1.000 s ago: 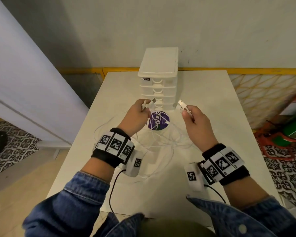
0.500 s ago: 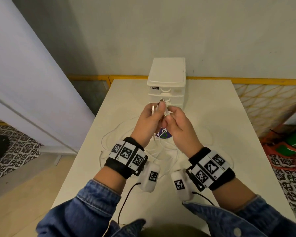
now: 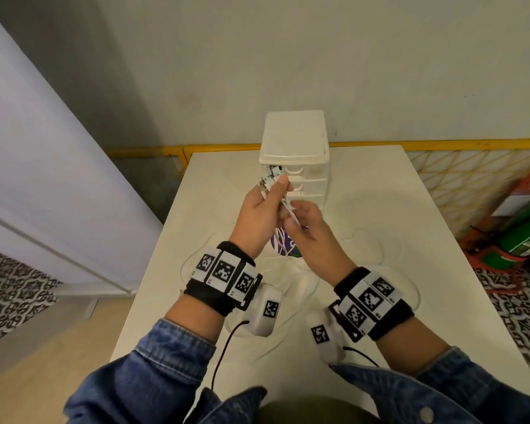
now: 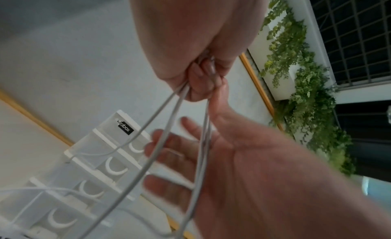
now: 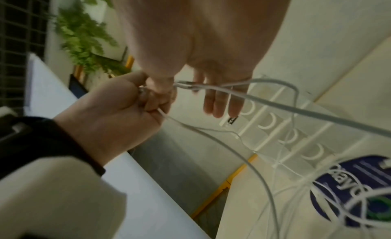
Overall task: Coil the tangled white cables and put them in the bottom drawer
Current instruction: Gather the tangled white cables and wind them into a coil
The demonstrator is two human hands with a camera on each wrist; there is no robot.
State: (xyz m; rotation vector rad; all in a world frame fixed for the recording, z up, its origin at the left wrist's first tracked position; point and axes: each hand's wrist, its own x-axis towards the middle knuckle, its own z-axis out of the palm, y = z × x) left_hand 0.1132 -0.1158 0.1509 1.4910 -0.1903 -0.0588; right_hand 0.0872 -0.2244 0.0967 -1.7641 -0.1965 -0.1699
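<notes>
Both cable ends gathered in left hand [image 3: 262,209], pinched to anchor coil; white cables [image 3: 283,264] trail onto table [image 3: 380,209]. Right hand [image 3: 311,231] fingers spread, guiding strand. Drawer unit [image 3: 294,148] closed behind.

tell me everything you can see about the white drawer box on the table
The drawer box is a small tower of whitish, translucent-looking plastic with a flat lid. Four stacked drawers, each with a crescent-shaped pull, all look shut. A black label sits at its top front corner. It stands upright at the table's far edge; neither hand touches it.
</notes>
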